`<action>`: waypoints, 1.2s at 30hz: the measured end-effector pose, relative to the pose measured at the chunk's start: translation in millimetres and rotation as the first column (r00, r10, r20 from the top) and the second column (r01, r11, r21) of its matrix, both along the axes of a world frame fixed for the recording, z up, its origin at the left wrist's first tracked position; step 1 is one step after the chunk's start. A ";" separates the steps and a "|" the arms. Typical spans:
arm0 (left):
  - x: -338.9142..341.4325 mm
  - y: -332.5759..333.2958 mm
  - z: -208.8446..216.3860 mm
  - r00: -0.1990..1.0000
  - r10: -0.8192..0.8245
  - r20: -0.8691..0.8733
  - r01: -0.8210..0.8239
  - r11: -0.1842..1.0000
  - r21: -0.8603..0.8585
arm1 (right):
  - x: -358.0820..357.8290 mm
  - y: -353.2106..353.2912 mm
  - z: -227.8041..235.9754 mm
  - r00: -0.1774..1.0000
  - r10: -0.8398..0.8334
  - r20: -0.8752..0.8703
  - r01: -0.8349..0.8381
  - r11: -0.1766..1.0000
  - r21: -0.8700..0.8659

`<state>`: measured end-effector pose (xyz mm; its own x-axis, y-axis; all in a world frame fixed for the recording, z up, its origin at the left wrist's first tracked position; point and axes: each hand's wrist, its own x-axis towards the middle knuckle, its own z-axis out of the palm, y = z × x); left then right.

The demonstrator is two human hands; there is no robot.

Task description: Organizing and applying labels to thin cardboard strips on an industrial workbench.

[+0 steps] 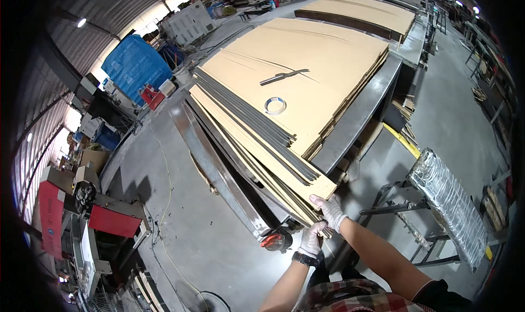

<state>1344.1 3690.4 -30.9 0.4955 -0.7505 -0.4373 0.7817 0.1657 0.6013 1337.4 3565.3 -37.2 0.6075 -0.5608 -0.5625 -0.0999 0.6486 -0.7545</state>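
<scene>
Both my hands wear pale gloves and sit together at the near end of a stack of long tan board strips. My right hand grips the corner of these strips, thumb on top. Just below it, my left hand is closed around the ends of the lower strips; its fingers are partly hidden. Several dark grey strips lie lengthwise on the tan boards. On the large tan sheets rest a roll of tape and a slim dark tool, its exact kind unclear.
A metal table carries the sheets. To the right stands a foil-wrapped padded bench on a metal frame. An orange-and-black tool hangs near the table's left corner. A cable crosses the floor; red machines stand left.
</scene>
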 end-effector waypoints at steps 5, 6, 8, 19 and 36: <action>-58.2 44.7 13.4 0.957 -0.274 0.095 0.251 0.946 0.205 | -30.3 10.1 4.0 0.737 0.675 0.007 -0.670 0.732 -0.124; -70.3 57.0 30.7 0.864 -0.441 0.244 0.324 0.856 0.403 | -39.1 37.8 72.8 0.602 0.751 -0.272 -0.798 0.557 -0.229; -95.7 61.9 52.5 0.663 -0.578 0.475 0.463 0.816 0.347 | -64.8 51.5 106.4 0.345 0.843 -0.412 -0.938 0.324 -0.123; -14.6 -47.3 231.3 0.989 0.110 -0.098 -0.132 0.958 -0.256 | -393.7 9.2 92.2 0.515 0.857 -0.012 -0.857 0.515 0.036; 74.4 -61.2 64.8 0.862 0.379 0.337 -0.475 0.837 0.273 | -273.1 -191.9 200.3 0.742 0.648 0.172 -0.581 0.749 -0.318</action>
<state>1418.4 3629.2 34.0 0.8615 -0.2674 -0.4317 0.4874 0.1971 0.8506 1064.2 3373.4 163.1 0.9649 -0.1032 -0.2413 -0.1977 0.3188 -0.9270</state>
